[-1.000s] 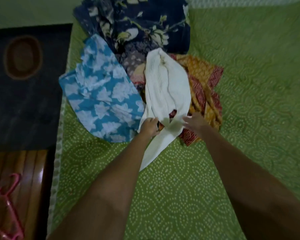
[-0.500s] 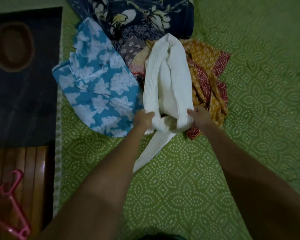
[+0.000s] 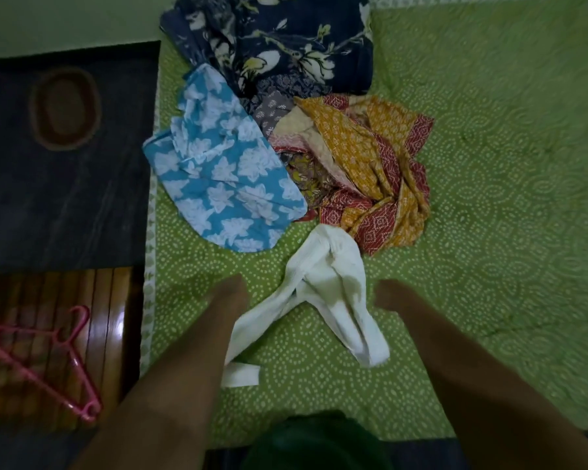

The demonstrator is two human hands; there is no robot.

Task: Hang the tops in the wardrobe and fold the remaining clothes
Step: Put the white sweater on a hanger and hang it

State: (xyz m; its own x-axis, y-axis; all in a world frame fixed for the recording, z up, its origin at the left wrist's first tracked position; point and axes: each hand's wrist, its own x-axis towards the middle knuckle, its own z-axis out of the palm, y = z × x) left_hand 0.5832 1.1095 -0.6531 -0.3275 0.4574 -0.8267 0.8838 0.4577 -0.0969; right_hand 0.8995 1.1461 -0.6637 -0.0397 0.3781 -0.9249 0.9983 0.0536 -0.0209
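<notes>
Lying crumpled on the green bedspread [image 3: 489,232], the white garment [image 3: 333,290] sits between my two hands, just below the clothes pile. My left hand [image 3: 228,293] is at its left edge and my right hand [image 3: 392,296] just beside its right edge; both are blurred and I cannot tell whether either grips anything. The blue floral garment [image 3: 224,184] and orange-red cloth [image 3: 374,171] lie beyond, the navy floral piece [image 3: 286,45] farthest. A pink hanger [image 3: 58,354] rests on the wooden surface [image 3: 109,317] at left.
</notes>
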